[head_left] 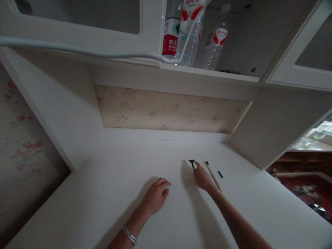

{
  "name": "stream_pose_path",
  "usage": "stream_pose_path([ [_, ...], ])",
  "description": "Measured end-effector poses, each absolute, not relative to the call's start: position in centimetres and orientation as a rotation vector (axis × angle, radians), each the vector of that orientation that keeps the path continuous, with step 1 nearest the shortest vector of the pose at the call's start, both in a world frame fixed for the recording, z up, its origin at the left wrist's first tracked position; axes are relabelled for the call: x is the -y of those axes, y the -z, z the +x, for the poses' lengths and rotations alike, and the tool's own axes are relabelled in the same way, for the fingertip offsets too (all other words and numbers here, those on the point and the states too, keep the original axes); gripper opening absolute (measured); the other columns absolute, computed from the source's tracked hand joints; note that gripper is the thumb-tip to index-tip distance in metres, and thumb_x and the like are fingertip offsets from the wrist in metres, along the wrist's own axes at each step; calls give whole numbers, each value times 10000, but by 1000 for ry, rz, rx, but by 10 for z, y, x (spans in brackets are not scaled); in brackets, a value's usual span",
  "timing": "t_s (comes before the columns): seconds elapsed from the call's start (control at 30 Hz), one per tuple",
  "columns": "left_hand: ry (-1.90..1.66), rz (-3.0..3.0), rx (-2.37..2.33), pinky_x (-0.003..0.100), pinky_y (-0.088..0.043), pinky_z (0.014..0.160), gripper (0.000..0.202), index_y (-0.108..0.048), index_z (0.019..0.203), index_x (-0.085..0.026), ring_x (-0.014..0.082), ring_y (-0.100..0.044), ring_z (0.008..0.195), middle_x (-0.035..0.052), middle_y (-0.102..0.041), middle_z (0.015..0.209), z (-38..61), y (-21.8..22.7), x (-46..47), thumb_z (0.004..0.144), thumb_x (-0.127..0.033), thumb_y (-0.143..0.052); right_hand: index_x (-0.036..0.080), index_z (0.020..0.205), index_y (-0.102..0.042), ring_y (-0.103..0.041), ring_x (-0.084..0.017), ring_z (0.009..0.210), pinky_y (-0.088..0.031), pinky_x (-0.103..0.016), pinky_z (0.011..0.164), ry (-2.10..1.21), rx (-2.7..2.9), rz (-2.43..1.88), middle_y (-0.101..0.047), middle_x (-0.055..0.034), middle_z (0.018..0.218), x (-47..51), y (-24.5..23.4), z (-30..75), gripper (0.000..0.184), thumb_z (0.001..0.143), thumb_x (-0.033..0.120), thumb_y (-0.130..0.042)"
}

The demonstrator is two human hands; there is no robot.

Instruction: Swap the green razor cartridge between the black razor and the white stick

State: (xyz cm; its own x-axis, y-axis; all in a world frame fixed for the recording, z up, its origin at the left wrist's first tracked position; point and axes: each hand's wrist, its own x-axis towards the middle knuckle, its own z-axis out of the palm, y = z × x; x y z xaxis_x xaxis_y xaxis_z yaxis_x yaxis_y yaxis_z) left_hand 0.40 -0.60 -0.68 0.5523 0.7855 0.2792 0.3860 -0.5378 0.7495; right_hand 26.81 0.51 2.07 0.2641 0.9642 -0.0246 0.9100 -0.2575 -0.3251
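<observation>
My right hand is closed on a razor, whose dark head points away from me above the white desktop. Just right of that hand lies a pale, long-handled toothbrush with a dark head, partly behind my wrist. A short dark strip rests further right; its kind is not clear. Over the desktop, left of the razor, is my left hand, with loosely bent fingers, the thumb apart and nothing held. A silvery bracelet circles the left wrist.
Overhead runs a white cabinet with several plastic bottles in its open section. A pale cable hangs along its lower front. White side panels and a floral back wall enclose the desktop.
</observation>
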Motion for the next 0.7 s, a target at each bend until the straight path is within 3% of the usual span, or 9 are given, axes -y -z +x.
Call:
stream_pose_path([
  [0.17,-999,1841,-988,306,-499,832,290,-631,1045,-160,184,-615,898,88,-647,1033,7,4,0,935,-343,-435,202,1392,-189,-642,-138,705,-503,-231,582,-624,1643,-1863,-579,-69,1110,4,-11,185,479,946,228,-363],
  [0.33,-983,1667,-917,283,-515,722,381,-581,1155,-146,180,-643,794,83,-680,954,4,-2,-1,936,-422,-435,182,1271,-366,-625,-178,748,-512,-276,607,-1062,1032,-1219,-538,-78,1042,11,-6,128,524,804,347,-538],
  [0.53,-993,1689,-924,229,-463,606,348,-605,1117,-184,145,-617,678,44,-678,892,2,-5,0,898,-438,-511,185,1231,-427,-626,-196,733,-515,-314,660,-1045,797,-1200,-571,-48,975,15,-14,128,655,677,395,-706],
  [0.7,-1015,1852,-981,214,-424,581,281,-640,1035,-192,133,-584,634,22,-664,813,6,-7,6,921,-382,-468,164,1105,-551,-638,-202,739,-505,-296,654,-953,940,-1297,-607,-45,919,22,-19,134,517,681,423,-695],
])
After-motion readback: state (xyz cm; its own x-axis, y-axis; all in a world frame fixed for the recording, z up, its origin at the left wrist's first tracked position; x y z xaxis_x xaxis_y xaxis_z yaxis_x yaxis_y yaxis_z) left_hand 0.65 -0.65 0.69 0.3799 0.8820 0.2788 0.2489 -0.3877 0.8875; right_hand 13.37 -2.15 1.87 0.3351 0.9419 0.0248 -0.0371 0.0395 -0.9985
